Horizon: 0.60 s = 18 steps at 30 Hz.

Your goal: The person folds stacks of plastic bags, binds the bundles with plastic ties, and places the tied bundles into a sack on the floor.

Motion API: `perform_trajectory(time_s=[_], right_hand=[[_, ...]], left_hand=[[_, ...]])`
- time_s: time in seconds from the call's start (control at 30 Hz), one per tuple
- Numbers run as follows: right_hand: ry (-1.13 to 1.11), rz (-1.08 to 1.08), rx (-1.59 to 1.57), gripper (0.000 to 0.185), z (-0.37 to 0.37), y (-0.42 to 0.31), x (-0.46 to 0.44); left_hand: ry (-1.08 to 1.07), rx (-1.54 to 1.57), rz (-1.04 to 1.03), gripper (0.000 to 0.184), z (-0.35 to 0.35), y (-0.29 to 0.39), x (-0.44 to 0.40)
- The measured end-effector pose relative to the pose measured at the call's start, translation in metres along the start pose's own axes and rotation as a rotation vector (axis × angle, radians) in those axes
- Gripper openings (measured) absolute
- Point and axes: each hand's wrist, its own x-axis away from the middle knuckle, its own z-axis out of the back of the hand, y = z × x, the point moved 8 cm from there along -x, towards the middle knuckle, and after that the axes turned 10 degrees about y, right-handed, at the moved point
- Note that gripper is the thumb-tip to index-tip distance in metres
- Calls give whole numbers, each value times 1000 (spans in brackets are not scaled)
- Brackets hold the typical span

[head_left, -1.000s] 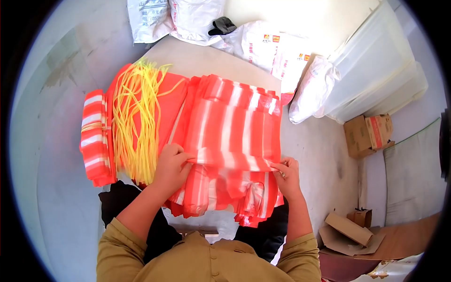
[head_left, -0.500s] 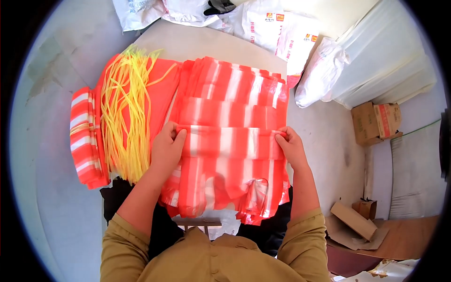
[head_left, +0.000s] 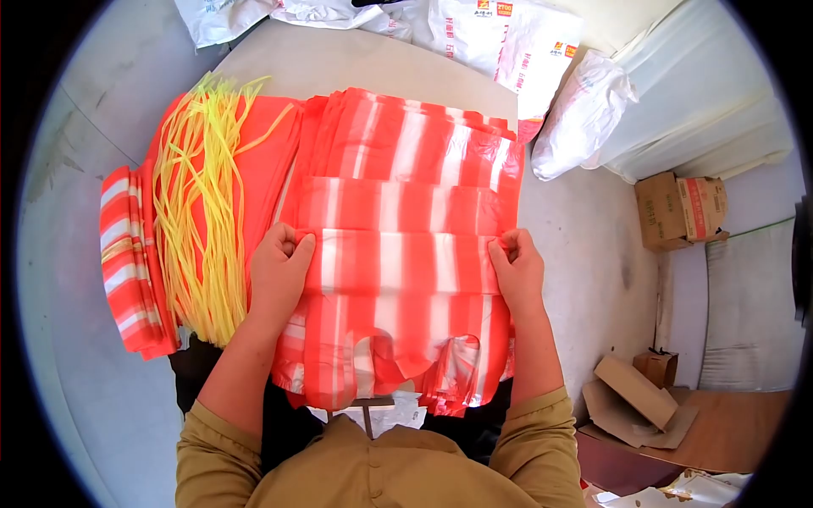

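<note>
1. A pale table runs under the work, its bare top showing in the upper middle of the frame.
2. Red-and-white striped plastic bags lie stacked at centre; the film looks light, limp and slippery, best taken by both ends of the folded band.
3. The left hand and right hand do so, fingers nearly closed, pinching its upper edge.
4. Yellow strips lie left of centre; beyond, a striped bundle.
5. White sacks line the top.
</note>
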Motion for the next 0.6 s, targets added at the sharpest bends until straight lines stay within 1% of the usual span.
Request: perform_trajectory(time_s=[0.1, 0.2, 0.3, 0.33, 0.37, 0.4, 0.47, 0.57, 0.6], right_hand=[[210, 527, 195, 19, 20, -33, 19], [20, 891, 186, 36, 18, -61, 56], [-125, 989, 300, 39, 3, -102, 80], [-167, 931, 268, 48, 0, -96, 78], [-181, 916, 279, 50, -2, -95, 77], [-196, 905, 289, 51, -4, -95, 74], [-227, 909, 330, 55, -10, -95, 72], [-257, 953, 396, 58, -15, -95, 71], [-258, 966, 400, 59, -16, -95, 71]], left_hand=[[26, 11, 1, 21, 1, -2, -1], [23, 61, 5, 21, 1, -4, -1], [20, 40, 4, 17, 0, -6, -1], [17, 6, 16, 15, 1, -2, 1], [17, -29, 27, 14, 3, 1, 3], [77, -158, -185, 18, 8, 20, 5], [199, -421, -602, 32, 13, 54, 23], [11, -556, -969, 53, 0, 76, 46], [-113, -622, -1020, 63, -11, 72, 49]])
